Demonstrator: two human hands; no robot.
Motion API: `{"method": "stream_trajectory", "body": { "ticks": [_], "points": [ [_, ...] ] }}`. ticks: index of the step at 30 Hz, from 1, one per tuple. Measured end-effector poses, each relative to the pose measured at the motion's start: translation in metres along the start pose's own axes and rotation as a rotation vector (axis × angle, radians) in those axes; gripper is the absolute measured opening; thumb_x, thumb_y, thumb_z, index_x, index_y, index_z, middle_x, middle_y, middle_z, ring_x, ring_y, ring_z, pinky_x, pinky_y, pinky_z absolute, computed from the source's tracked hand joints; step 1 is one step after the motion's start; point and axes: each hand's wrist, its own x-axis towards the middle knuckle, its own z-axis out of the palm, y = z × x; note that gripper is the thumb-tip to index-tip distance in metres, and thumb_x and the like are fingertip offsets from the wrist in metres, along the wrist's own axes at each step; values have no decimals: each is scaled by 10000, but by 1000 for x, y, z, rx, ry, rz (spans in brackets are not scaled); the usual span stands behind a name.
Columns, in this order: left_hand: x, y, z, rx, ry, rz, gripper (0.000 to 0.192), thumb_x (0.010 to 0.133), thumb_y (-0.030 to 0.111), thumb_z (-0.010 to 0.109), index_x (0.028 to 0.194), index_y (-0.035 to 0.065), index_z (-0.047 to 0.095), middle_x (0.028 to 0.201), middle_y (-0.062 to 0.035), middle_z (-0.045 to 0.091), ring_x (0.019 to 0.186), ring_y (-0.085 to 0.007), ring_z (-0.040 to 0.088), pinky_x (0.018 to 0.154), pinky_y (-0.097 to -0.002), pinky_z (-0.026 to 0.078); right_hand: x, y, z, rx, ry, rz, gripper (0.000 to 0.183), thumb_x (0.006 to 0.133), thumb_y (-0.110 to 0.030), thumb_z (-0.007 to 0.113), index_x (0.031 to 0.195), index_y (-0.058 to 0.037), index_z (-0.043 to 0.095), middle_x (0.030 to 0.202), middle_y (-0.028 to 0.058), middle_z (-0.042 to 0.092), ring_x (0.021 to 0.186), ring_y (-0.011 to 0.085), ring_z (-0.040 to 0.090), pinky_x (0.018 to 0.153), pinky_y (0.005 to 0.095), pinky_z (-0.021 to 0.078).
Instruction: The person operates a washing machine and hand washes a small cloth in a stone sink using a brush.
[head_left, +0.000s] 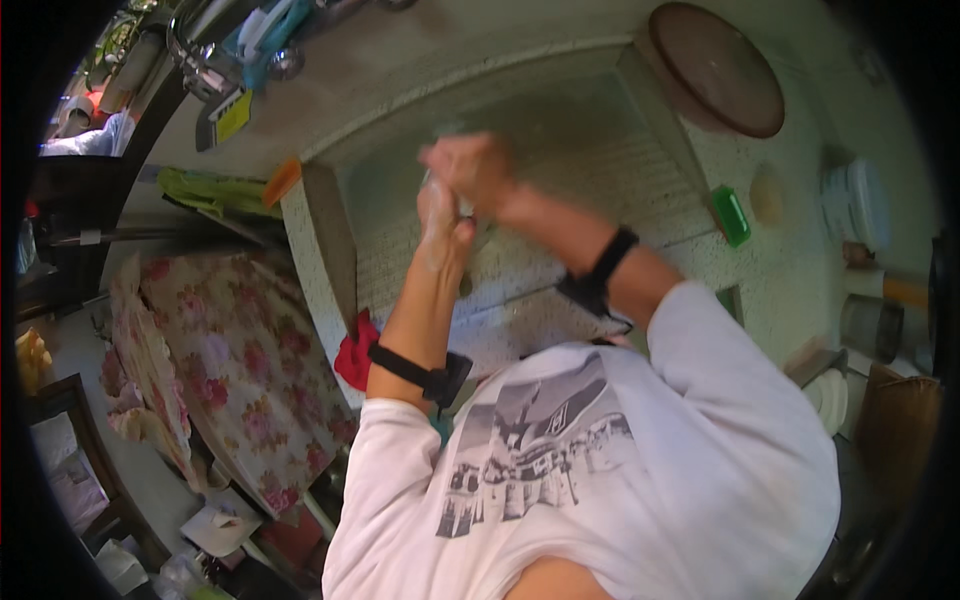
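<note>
Over a speckled stone sink basin (570, 172), my left hand (442, 210) and my right hand (480, 169) are pressed together. The right hand is blurred and lies over the fingers of the left. A whitish wet streak, perhaps water or lather, runs along the left hand and wrist. No tool shows in either hand, though the fingers overlap and hide the palms. Black straps with small dark boxes circle both forearms. A red cloth (356, 352) hangs at the basin's near left corner, beside my left forearm.
A round brown lid (716, 70) leans at the far right. On the right ledge sit a green soap dish (730, 216) and a white tub (859, 202). A yellow-green cloth (217, 191) and an orange object (283, 182) lie at left, above a floral cloth (247, 360).
</note>
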Motion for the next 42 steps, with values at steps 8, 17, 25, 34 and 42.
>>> {"method": "stream_trajectory", "body": {
  "ticks": [8,17,25,34,42],
  "points": [
    [-18,-11,19,-71,-74,-146,301,907,391,500,881,97,559,727,-45,550,682,-151,566,472,-253,437,-12,2,-19,-18,-74,194,296,826,-243,550,575,-93,589,535,81,554,441,248,511,468,378,416],
    [8,-34,10,-357,-292,-329,479,906,551,438,952,82,520,765,-81,600,543,-155,568,311,-214,336,-21,81,-57,207,-535,693,383,816,-363,655,605,-55,567,515,24,511,461,110,408,441,315,346],
    [-6,-31,6,155,-169,-142,349,874,258,631,1111,30,512,952,-82,594,757,-153,586,509,-229,460,-28,146,-115,580,-810,757,392,773,-327,693,1037,-40,650,857,24,595,786,113,528,663,255,418],
    [58,-69,5,-229,129,-122,328,915,363,554,989,44,533,778,-30,553,608,-145,494,479,-284,405,-30,23,-96,645,-342,452,145,817,-178,638,931,-88,645,827,33,634,696,104,556,621,280,460],
    [9,-52,70,-301,-65,-169,278,946,387,434,874,131,513,749,-1,523,552,-132,453,477,-275,407,-30,42,-25,-415,-239,620,159,712,-161,626,586,-110,545,520,47,460,431,174,472,501,371,445]
  ]
}}
